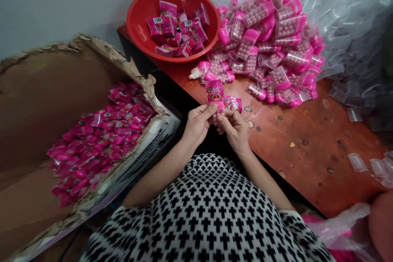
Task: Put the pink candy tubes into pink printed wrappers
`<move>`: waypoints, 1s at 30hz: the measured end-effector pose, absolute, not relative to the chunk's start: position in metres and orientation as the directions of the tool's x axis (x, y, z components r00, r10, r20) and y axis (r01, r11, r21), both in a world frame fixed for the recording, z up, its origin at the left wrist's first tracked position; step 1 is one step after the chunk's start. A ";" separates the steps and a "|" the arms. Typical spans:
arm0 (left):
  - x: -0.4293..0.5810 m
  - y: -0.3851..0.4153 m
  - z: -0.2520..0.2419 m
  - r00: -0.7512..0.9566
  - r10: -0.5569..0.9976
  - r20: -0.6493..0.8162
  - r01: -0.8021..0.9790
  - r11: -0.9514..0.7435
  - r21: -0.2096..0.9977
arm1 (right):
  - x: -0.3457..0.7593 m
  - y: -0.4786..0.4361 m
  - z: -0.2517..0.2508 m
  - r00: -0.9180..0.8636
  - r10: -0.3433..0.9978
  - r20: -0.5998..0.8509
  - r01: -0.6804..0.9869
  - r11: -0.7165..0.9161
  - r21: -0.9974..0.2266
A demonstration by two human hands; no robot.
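My left hand (199, 122) and my right hand (236, 129) meet in front of my chest, both closed on one small candy tube (215, 95) with a pink printed sleeve around it. The tube stands upright between my fingertips, and its lower part with pink balls shows under my left thumb. A second pink printed label (233, 103) sticks out behind my right hand's fingers. A big heap of clear tubes of pink candy (270, 45) lies on the red-brown table (313, 147) just beyond my hands.
A red bowl (141, 12) holding pink printed labels stands at the table's far left corner. A torn cardboard box (46, 90) with several sleeved pink tubes sits at my left. Clear plastic bags (344, 4) pile up at the back right; loose clear caps (357, 161) lie at right.
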State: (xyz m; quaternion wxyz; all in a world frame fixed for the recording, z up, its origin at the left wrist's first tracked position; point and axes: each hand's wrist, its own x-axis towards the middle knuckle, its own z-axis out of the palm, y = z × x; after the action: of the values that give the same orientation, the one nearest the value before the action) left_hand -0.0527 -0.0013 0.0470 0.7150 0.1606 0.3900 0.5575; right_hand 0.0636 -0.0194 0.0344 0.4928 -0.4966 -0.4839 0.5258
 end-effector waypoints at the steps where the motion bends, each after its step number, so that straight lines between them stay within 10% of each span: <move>1: -0.052 -0.002 0.047 0.053 0.923 -0.381 -0.665 0.318 0.676 | 0.063 -0.020 0.034 -0.008 0.999 -0.039 -0.031 -0.040 -0.999; 7: -0.050 -0.010 0.047 -0.006 0.914 -0.405 -0.623 0.313 0.716 | 0.062 -0.024 0.034 -0.026 0.982 -0.188 -0.135 -0.190 -0.973; 13: -0.050 -0.007 0.047 -0.025 0.890 -0.455 -0.676 0.320 0.664 | 0.063 -0.030 0.028 -0.001 1.000 -0.015 0.164 -0.015 -0.986; 20: -0.055 -0.011 0.043 0.096 0.894 -0.438 -0.635 0.394 0.665 | 0.055 -0.030 0.034 -0.043 0.968 -0.248 -0.213 -0.252 -0.944; 27: -0.058 -0.014 0.036 -0.073 0.943 -0.326 -0.417 0.268 0.869 | 0.062 -0.035 0.029 0.055 0.997 -0.046 0.054 -0.049 -0.997; 30: -0.054 -0.014 0.038 -0.095 0.936 -0.340 -0.468 0.259 0.845 | 0.061 -0.030 0.031 0.052 0.992 -0.116 -0.071 -0.112 -0.991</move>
State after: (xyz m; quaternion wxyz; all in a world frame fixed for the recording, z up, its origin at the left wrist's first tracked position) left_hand -0.0536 -0.0141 0.0383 0.6278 0.2412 0.4852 0.5588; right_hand 0.0612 -0.0304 0.0308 0.5013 -0.5241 -0.4391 0.5304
